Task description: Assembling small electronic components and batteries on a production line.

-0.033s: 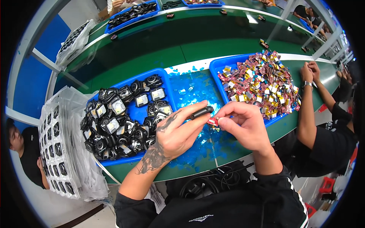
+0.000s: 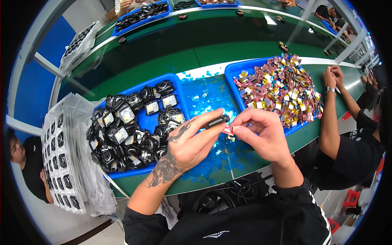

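Over the strip between two trays, my left hand (image 2: 188, 143) is closed around a black watch case (image 2: 216, 121), seen edge-on between its fingers. Close on its right, my right hand (image 2: 263, 132) pinches with thumb and forefinger at a small red circuit board (image 2: 228, 130), which sits by the case. Whether the board is joined to the case is hidden by my fingers. A blue tray (image 2: 184, 96) on the left holds many black watch cases with square windows. The blue tray (image 2: 233, 83) on the right is heaped with small red boards carrying yellow and silver parts.
Blue film scraps (image 2: 200, 98) litter the green table between the trays. Stacked clear plastic trays of black cases (image 2: 61, 159) stand at the left edge. Beyond runs a green conveyor belt (image 2: 163, 53) with scattered parts. A co-worker's hands (image 2: 332, 76) are at the right.
The red board at my fingertips has tilted slightly, showing a paler side. Both hands stay almost in place.
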Action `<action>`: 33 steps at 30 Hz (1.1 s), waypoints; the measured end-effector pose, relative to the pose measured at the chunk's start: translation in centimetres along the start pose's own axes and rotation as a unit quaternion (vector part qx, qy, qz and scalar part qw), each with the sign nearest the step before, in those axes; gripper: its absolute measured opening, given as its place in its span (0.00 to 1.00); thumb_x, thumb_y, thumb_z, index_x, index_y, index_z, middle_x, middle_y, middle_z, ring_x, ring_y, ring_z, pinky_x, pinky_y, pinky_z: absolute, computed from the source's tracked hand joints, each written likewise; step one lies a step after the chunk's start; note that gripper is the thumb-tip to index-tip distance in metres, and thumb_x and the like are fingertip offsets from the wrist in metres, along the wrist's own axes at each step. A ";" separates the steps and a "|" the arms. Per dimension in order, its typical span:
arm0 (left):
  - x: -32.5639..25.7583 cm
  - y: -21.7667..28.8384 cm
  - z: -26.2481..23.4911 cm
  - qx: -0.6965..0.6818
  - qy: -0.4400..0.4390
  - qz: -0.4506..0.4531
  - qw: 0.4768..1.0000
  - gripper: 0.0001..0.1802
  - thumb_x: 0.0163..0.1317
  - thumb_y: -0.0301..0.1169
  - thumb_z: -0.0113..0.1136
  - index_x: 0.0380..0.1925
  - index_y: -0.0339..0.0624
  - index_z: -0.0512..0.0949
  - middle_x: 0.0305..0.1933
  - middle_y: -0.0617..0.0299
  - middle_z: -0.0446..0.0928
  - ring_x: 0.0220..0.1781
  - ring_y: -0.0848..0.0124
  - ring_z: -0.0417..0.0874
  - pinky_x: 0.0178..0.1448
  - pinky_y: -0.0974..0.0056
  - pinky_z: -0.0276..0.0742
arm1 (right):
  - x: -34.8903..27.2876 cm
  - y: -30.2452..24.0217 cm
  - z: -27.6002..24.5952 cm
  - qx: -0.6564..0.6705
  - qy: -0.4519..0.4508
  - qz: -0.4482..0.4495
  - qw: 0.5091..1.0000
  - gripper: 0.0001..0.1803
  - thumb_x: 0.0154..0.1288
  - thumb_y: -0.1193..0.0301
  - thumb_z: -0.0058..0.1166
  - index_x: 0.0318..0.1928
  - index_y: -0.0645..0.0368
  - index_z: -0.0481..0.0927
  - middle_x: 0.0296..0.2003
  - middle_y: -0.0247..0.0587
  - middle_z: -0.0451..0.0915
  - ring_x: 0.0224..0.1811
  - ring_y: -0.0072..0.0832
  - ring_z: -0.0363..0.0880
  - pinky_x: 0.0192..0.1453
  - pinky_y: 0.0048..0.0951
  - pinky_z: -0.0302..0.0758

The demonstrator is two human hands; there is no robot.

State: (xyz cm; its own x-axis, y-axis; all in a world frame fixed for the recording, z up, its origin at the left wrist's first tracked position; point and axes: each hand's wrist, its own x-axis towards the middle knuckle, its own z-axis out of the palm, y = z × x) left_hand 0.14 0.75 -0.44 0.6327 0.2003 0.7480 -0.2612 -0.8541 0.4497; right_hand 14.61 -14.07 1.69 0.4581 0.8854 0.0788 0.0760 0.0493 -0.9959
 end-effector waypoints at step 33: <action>-0.5 1.5 1.0 -0.438 -0.024 -0.386 0.812 0.20 0.65 0.18 0.59 0.58 0.32 0.76 0.58 0.51 0.78 0.56 0.70 0.81 0.61 0.66 0.79 | -0.3 2.4 2.7 -0.096 0.150 -0.146 0.973 0.12 0.59 0.84 0.62 0.42 0.64 0.75 0.33 0.34 0.79 0.28 0.11 0.72 0.31 0.15 0.69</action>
State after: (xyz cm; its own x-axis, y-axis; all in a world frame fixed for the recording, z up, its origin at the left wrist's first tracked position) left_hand 0.19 -1.12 -0.62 0.8769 0.4757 0.0686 -0.1781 0.1891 0.9657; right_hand 12.28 -13.02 -0.86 0.6281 0.6702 0.3954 0.3931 0.1653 -0.9045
